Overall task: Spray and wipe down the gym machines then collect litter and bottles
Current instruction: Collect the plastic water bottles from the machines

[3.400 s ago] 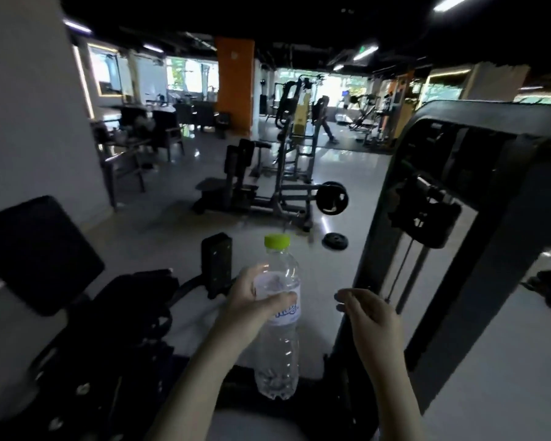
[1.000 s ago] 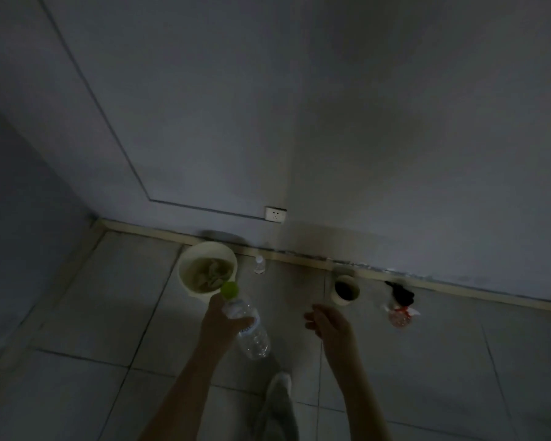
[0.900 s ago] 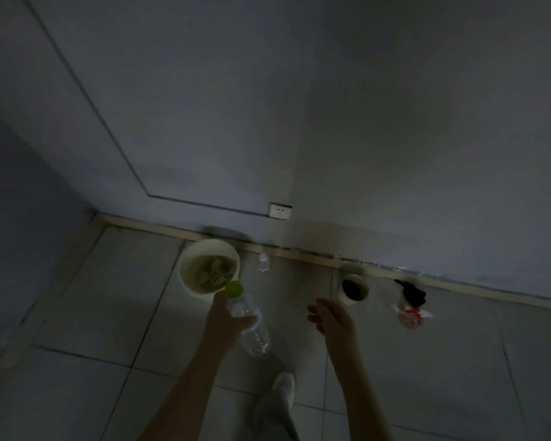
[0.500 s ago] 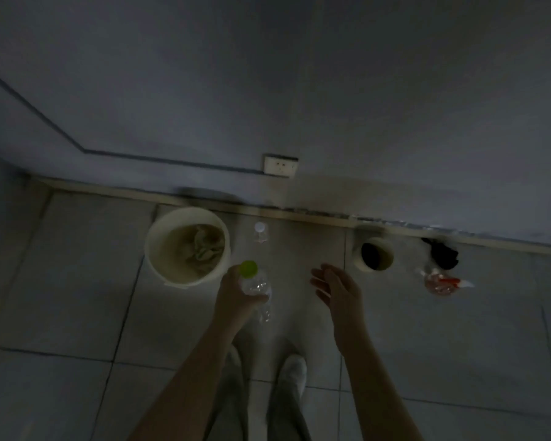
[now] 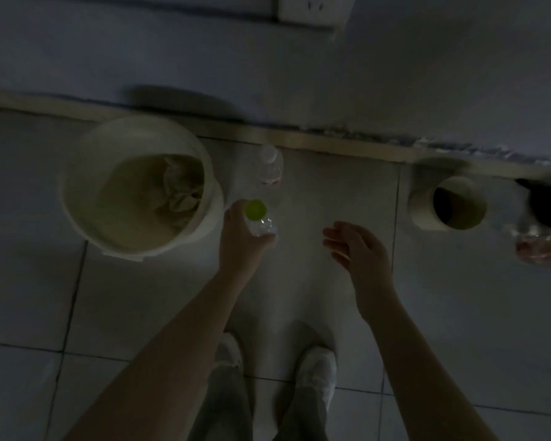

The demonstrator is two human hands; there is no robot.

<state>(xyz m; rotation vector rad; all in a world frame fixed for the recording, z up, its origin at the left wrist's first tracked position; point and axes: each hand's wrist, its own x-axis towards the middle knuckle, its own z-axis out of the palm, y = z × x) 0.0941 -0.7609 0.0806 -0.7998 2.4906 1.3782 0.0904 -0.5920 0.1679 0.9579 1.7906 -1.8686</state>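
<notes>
1. The left hand [image 5: 240,237] grips the clear plastic bottle with the lime-green cap [image 5: 261,220] around its shoulder. It holds the bottle upright above the tiled floor, just right of the pale round bucket [image 5: 86,148]. The right hand [image 5: 357,246] hangs open and empty, further right.
2. Setting the bottle down looks like the step in hand. Keep it vertical, lower it until the base meets the tile, and only then loosen the fingers.
3. A second clear bottle with a white cap [image 5: 269,168] stands farther off by the skirting. Place this one near it but apart, so neither tips.
4. The held bottle looks thin-walled and light, so it is easily knocked over. I cannot tell how full it is.
</notes>
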